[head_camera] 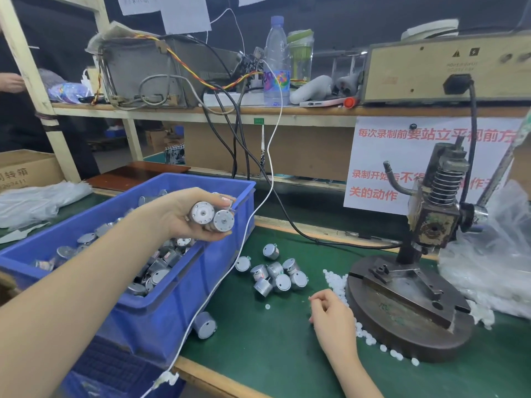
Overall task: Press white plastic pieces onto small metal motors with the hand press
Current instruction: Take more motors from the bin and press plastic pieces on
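Several motors [211,217] gripped in left hand [176,215], over blue bin [172,308].

Your green-matted surface [273,354] has a wooden near edge, and above its far side a long wooden shelf [301,112] runs left to right, carried at the left by a cream-painted timber post [31,90]. On that shelf stand a grey metal box [135,64] at the left, a clear water bottle [276,61] near the middle and a beige electrical cabinet [416,70] at the right, with a white sign in red characters [373,156] hanging below. Behind it all the backdrop [344,21] is dark, with white paper sheets [185,12] pinned high up and a cardboard box [26,168] at the far left.
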Motion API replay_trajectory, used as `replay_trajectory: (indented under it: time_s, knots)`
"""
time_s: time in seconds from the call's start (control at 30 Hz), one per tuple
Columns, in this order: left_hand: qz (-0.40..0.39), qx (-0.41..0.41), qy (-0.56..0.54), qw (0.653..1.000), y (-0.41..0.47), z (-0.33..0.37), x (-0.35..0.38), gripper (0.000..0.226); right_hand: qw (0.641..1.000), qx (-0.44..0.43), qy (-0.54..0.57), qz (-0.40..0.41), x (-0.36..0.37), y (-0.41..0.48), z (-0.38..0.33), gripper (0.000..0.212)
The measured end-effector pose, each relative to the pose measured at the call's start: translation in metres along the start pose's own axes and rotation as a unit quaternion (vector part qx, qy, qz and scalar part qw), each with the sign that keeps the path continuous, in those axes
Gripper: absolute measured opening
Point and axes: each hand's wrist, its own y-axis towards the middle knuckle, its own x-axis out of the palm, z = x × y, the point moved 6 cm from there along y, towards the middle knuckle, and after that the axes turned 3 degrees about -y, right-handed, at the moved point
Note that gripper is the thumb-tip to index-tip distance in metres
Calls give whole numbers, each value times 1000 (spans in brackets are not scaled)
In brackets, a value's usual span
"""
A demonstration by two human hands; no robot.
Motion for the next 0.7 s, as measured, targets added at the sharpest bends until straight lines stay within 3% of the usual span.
replay_trajectory:
  time_s: [0.17,0.33,0.5,0.7]
  knots:
    - [-54,-15,3,998,19,4,55,8,1000,0,-2,-2,-1,0,0,16]
    - [-59,-12,107,992,57,-17,114,10,1000,2,-3,-10,-1,-2,-2,22]
    - [-46,18,209,977,97,-37,152,26,1000,5,-16,-14,1,-1,-3,24]
    - [-63,23,255,965,129,-71,178,19,1000,19,10,-8,1,1,-1,23]
